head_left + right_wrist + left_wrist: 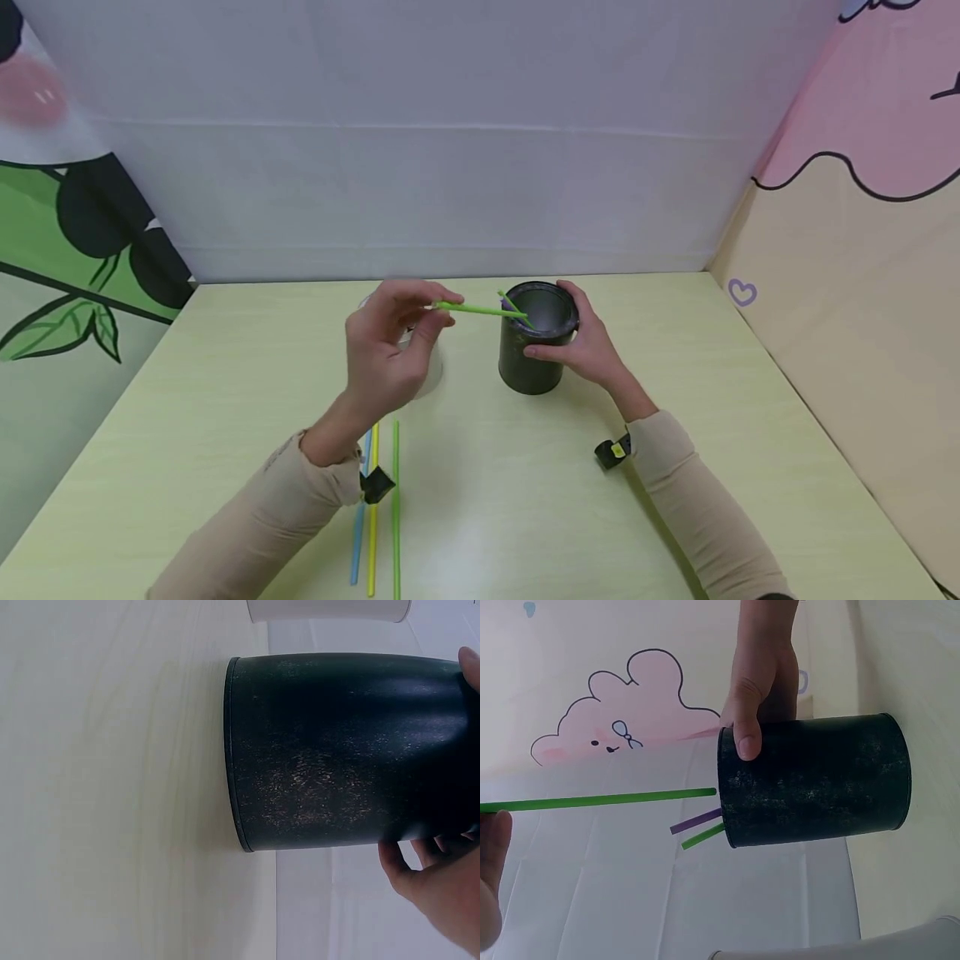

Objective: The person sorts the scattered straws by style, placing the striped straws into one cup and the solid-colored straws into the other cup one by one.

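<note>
A green straw [480, 311] is pinched between the thumb and fingers of my left hand [393, 354]. It lies nearly level in the head view, its far end over the mouth of a dark, scuffed can [525, 367]. My right hand [592, 346] grips this can near the rim, thumb on the near side and fingers round the far right. Out of the can's mouth poke the ends of a purple straw [696, 820] and another green straw [703, 836]; their lower parts are hidden inside.
Behind my left hand stands a white container [432, 379], mostly covered by the hand. Nearer me on the table [495, 517] lie a blue straw [357, 542], a yellow straw [372, 542] and a green straw [396, 508], side by side. Cloth walls [450, 183] enclose the table.
</note>
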Available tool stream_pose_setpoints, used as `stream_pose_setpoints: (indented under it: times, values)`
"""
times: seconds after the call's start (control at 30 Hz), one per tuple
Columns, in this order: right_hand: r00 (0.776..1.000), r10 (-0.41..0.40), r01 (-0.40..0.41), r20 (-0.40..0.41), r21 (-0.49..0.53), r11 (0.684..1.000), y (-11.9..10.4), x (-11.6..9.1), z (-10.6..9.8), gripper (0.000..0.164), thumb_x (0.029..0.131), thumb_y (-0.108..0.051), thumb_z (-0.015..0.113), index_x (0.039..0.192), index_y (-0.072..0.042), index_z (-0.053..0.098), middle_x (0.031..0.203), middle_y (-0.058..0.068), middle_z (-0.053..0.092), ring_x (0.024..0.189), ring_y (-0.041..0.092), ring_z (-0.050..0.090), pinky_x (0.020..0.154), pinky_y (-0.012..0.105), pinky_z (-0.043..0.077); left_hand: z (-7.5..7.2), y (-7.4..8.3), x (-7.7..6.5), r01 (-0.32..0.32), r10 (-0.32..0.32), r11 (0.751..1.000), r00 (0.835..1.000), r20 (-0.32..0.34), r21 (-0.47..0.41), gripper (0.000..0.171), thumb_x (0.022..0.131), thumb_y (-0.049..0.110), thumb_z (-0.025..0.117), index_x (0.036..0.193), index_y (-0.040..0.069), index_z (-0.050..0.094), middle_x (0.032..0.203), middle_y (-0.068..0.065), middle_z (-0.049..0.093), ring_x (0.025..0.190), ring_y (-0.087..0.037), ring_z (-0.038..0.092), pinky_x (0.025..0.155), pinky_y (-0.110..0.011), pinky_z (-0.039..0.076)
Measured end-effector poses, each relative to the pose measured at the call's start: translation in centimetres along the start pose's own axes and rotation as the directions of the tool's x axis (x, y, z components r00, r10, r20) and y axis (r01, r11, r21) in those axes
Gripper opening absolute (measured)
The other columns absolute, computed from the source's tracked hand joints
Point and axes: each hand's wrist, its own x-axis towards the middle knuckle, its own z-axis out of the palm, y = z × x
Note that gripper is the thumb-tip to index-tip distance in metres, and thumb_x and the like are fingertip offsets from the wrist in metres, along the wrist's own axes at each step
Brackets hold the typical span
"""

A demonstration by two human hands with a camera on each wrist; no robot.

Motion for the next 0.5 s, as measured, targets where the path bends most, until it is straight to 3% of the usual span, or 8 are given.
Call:
stream_pose_setpoints:
  times: [0.17,0.5]
  values:
    - [1.0,0.017,-0.017,0.003,0.002,1.0,0.2,0.0,0.0,0.103,0.068,-0.019,0.088,0.149,-0.017,0.024,0.142,0.01,0.041,0.126,0.03,0.044,0.103,0.052,0.036,0.4,-1.2,0.5,0.093,-0.093,0.996,0.996,0.007,0.02,0.018,0.082,-0.02,0.06,0.097,-0.012,0.055,0.09,-0.021,0.065,0.079,-0.013,0.066,0.07,-0.03,0.056]
    - [1.0,0.018,-0.018,0.001,0.002,1.0,0.0,0.0,0.1,0.104,0.067,-0.021,0.089,0.149,-0.015,0.025,0.141,0.009,0.043,0.125,0.028,0.044,0.104,0.051,0.035,1.5,-3.6,1.6,0.189,-0.19,0.982,0.979,0.077,0.025,0.014,0.089,-0.009,0.06,0.102,-0.006,0.057,0.094,-0.015,0.065,0.081,-0.017,0.066,0.07,-0.033,0.057]
